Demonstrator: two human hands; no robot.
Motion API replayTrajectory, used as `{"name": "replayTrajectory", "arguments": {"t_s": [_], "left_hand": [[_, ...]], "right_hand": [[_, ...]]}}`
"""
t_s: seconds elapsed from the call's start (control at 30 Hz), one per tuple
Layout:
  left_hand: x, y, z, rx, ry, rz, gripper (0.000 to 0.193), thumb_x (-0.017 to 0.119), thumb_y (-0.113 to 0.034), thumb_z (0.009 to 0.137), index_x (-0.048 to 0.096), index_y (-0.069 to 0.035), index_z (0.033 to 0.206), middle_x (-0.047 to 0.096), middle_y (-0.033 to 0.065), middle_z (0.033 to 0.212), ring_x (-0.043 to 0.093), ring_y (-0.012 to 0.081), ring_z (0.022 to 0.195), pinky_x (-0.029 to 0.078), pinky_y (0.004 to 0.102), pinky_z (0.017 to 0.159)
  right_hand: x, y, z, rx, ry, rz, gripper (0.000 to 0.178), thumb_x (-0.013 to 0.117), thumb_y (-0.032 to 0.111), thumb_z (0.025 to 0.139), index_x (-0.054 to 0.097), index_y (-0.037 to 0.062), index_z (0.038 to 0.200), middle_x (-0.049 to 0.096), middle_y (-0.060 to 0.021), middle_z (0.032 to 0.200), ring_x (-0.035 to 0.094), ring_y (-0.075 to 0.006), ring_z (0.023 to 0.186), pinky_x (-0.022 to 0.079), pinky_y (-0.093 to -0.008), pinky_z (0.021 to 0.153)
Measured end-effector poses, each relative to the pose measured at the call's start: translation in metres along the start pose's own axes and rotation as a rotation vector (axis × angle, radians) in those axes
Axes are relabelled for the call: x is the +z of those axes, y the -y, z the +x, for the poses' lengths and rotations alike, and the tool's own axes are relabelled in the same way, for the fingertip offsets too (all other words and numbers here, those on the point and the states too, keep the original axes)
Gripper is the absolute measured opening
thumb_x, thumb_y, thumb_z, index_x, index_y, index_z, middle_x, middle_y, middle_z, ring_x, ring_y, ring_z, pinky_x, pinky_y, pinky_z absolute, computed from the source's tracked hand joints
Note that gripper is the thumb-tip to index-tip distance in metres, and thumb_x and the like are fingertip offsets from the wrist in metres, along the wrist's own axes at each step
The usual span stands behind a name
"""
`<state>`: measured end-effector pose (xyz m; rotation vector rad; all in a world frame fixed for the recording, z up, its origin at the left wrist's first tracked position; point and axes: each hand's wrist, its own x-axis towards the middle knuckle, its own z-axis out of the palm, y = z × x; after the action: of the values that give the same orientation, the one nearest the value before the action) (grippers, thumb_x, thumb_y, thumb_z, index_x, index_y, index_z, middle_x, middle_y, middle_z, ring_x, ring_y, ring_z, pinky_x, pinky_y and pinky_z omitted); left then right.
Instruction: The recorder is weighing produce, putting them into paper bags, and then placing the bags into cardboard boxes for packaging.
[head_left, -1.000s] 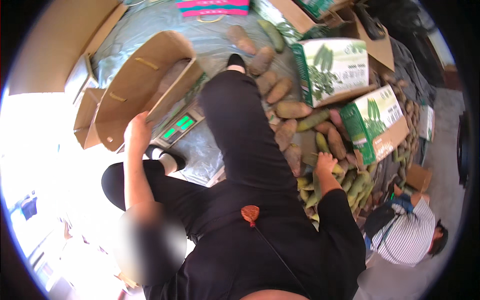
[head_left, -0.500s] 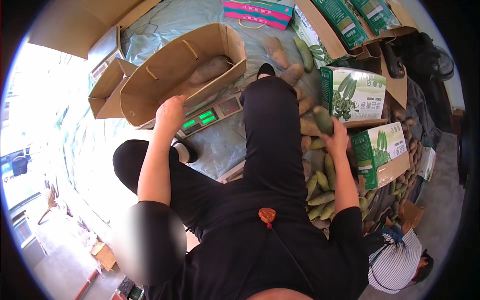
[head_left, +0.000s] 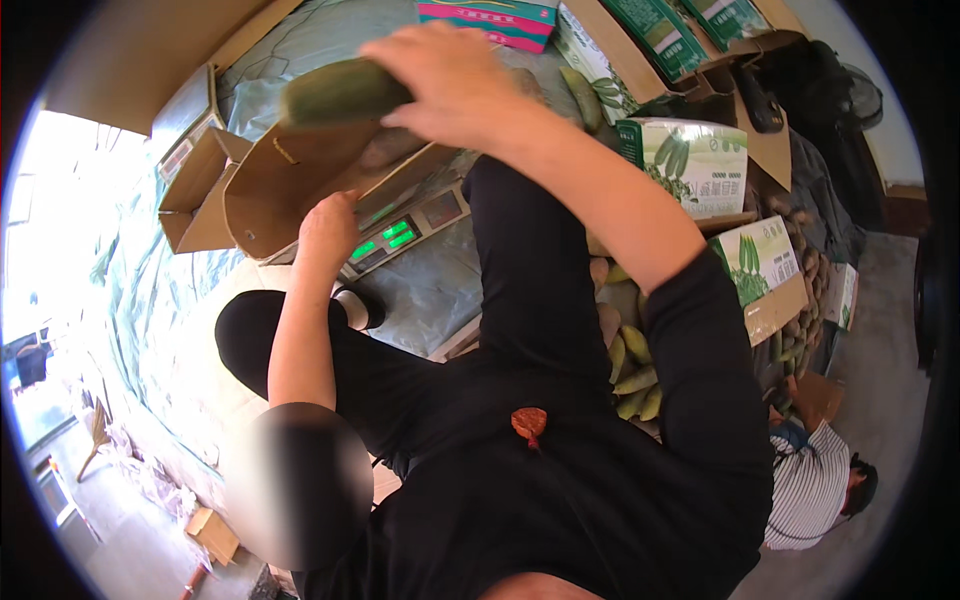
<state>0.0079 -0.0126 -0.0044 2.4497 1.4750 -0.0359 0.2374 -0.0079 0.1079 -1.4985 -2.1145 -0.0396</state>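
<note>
My right hand [head_left: 450, 85] grips a thick green radish [head_left: 340, 92] by one end, above a long open cardboard box [head_left: 262, 195] with rope handles. Inside the box lies a brownish root vegetable [head_left: 392, 148], partly hidden by my right hand and the box wall. My left hand [head_left: 328, 230] is closed over the near rim of the box. Beneath the box is a scale [head_left: 425, 222] with lit green displays, facing my legs.
Green radishes [head_left: 633, 362] lie in a pile beside my right leg. Printed cartons [head_left: 690, 165] stand to the right, and a pink and teal box [head_left: 500, 22] at the far side. A small cardboard box [head_left: 195, 195] adjoins the long one. A person in a striped shirt [head_left: 805, 490] is at lower right.
My right hand has carried the green radish from beside the printed cartons, leftward and up over the long box. My left hand stays on the box rim. The whole view has shifted slightly.
</note>
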Motion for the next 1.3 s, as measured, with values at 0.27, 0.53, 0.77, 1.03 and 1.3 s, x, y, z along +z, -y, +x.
{"name": "replayTrajectory", "arguments": {"t_s": [0.27, 0.53, 0.77, 1.03, 1.3], "left_hand": [[0.000, 0.002, 0.002, 0.051, 0.010, 0.035, 0.031, 0.049, -0.005, 0.079, 0.060, -0.006, 0.108, 0.062, 0.0199, 0.098, 0.058, 0.0353, 0.095, 0.047, 0.0445, 0.080], [-0.008, -0.005, 0.007, -0.065, 0.084, -0.001, 0.034, 0.059, -0.012, 0.078, 0.059, -0.005, 0.111, 0.061, 0.0201, 0.103, 0.056, 0.0354, 0.100, 0.044, 0.0436, 0.084], [-0.009, -0.007, 0.005, -0.050, 0.103, -0.035, 0.029, 0.059, -0.012, 0.077, 0.059, -0.004, 0.104, 0.061, 0.0212, 0.096, 0.057, 0.0380, 0.095, 0.045, 0.0445, 0.078], [-0.003, -0.009, 0.008, -0.044, 0.084, -0.035, 0.025, 0.058, -0.013, 0.077, 0.059, -0.003, 0.101, 0.061, 0.0210, 0.091, 0.058, 0.0379, 0.089, 0.045, 0.0445, 0.075], [-0.007, -0.014, 0.009, -0.043, 0.056, -0.105, 0.023, 0.056, -0.011, 0.077, 0.060, -0.005, 0.099, 0.062, 0.0172, 0.085, 0.060, 0.0339, 0.081, 0.045, 0.0396, 0.070]], "right_hand": [[0.020, 0.005, 0.003, 0.115, 0.232, 0.273, 0.039, 0.070, 0.027, 0.071, 0.062, 0.0137, 0.107, 0.064, -0.0065, 0.095, 0.061, -0.0250, 0.091, 0.046, -0.0384, 0.075], [-0.036, -0.132, -0.139, 0.571, 0.139, 0.524, 0.035, 0.064, 0.019, 0.080, 0.059, 0.0050, 0.112, 0.064, -0.0093, 0.096, 0.061, -0.0173, 0.092, 0.048, -0.0293, 0.082], [0.001, -0.201, -0.362, 1.160, 0.090, 0.446, 0.036, 0.068, 0.020, 0.075, 0.062, 0.0026, 0.106, 0.066, -0.0124, 0.089, 0.062, -0.0206, 0.081, 0.049, -0.0312, 0.074], [0.038, -0.189, -0.517, 1.614, 0.175, 0.275, 0.039, 0.067, 0.016, 0.075, 0.059, 0.0004, 0.109, 0.064, -0.0193, 0.098, 0.061, -0.0314, 0.096, 0.048, -0.0356, 0.082], [0.034, -0.219, -0.525, 1.686, 0.179, 0.166, 0.066, 0.068, 0.024, 0.074, 0.040, 0.0013, 0.129, 0.053, -0.0221, 0.121, 0.051, -0.0335, 0.114, 0.040, -0.0379, 0.096]]}}
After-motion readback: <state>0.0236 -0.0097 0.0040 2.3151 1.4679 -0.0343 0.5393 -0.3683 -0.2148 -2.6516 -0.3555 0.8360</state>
